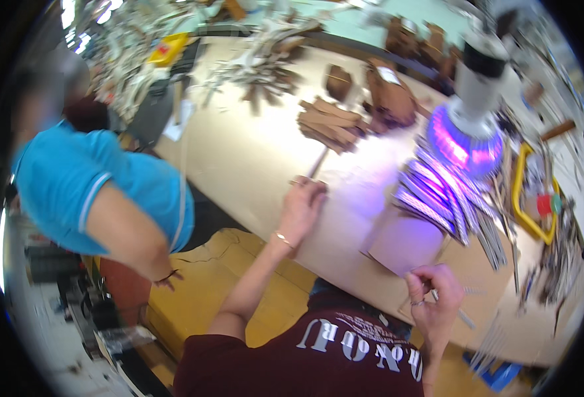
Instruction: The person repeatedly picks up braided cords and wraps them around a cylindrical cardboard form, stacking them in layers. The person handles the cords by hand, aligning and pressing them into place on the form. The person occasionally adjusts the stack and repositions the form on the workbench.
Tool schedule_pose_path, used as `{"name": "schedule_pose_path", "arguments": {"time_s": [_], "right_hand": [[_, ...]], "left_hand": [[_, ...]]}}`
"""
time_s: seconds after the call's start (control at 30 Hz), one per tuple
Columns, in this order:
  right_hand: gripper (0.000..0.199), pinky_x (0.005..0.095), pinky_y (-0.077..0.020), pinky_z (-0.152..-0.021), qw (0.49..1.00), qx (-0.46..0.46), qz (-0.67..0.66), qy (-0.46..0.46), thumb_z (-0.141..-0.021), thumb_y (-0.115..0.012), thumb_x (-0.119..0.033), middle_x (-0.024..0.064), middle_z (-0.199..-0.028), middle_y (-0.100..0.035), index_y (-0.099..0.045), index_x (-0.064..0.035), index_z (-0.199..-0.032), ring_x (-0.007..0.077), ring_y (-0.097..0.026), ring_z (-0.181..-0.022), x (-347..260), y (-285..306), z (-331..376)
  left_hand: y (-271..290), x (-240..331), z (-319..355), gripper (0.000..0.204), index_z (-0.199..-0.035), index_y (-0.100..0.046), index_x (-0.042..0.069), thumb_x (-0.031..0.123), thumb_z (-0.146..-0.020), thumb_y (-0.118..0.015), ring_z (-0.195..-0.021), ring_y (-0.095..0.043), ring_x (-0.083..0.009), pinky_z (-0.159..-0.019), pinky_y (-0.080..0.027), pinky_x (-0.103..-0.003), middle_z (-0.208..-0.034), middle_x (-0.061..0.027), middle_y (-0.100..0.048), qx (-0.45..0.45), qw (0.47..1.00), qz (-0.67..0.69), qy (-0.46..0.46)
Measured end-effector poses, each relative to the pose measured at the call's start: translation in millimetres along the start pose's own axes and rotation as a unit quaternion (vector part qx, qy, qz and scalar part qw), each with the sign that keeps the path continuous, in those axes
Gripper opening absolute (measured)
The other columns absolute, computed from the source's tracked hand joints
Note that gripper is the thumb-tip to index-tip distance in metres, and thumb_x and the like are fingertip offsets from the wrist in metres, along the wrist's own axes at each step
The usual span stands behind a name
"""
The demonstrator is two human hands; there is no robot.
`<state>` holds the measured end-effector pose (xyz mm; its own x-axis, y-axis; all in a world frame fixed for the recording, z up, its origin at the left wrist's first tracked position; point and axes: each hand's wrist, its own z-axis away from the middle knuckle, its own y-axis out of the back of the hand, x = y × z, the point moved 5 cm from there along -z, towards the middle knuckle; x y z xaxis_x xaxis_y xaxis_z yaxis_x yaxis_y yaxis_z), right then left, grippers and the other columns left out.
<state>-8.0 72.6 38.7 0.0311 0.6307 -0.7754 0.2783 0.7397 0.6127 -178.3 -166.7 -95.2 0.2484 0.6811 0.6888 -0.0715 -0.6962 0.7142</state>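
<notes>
Across most of my view runs the long pale wooden worktable, its near edge slanting from upper left down to lower right, with a wide bare stretch in the middle that leaves free room between the clutter. Left of that edge I see a co-worker in a bright blue shirt standing close against the table's side, and yellow floor below. On the table's right, a white lamp with a glowing violet head stands over a fan of thin striped flat strips; these spread almost to a flat brown cardboard sheet that overhangs the near edge. Further back lies a stack of brown cardboard pieces, well apart from the hands. A yellow-framed tool sits near the right rim.

My left hand rests on the bare table, fingers curled shut on a thin dark stick that points away toward the stack. My right hand hangs just off the near edge, closed around a thin pale strip; blur hides its ends.
</notes>
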Motion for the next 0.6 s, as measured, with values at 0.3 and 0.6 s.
{"name": "schedule_pose_path", "arguments": {"time_s": [0.3,0.6], "right_hand": [[0.033,0.0417,-0.0455,-0.075,0.953,-0.211,0.154,0.152,-0.081,-0.074,-0.021,0.0122,-0.095,-0.061,-0.062,-0.0046,-0.107,0.0301,-0.059,-0.089,-44.6,-88.5,-54.3],[0.077,0.0450,-0.0344,-0.108,0.956,-0.243,0.098,0.129,-0.086,-0.067,-0.024,0.0201,-0.146,-0.042,-0.027,0.0026,-0.147,0.0340,-0.037,-0.137,-17.7,-187.9,-38.4]], "left_hand": [[5.1,-5.1,10.0,0.007,-0.089,-0.063,0.002,0.005,-0.085,-0.067,-0.085,-0.061,-0.0324,-0.075,-0.050,-0.039,-0.091,-0.0141,-0.059,-0.006,0.997,0.083,0.003],[24.1,-15.2,43.6,0.009,-0.092,-0.062,0.002,0.003,-0.085,-0.067,-0.104,-0.062,-0.0283,-0.091,-0.049,-0.036,-0.114,-0.0135,-0.063,-0.046,0.981,0.183,-0.053]]}}
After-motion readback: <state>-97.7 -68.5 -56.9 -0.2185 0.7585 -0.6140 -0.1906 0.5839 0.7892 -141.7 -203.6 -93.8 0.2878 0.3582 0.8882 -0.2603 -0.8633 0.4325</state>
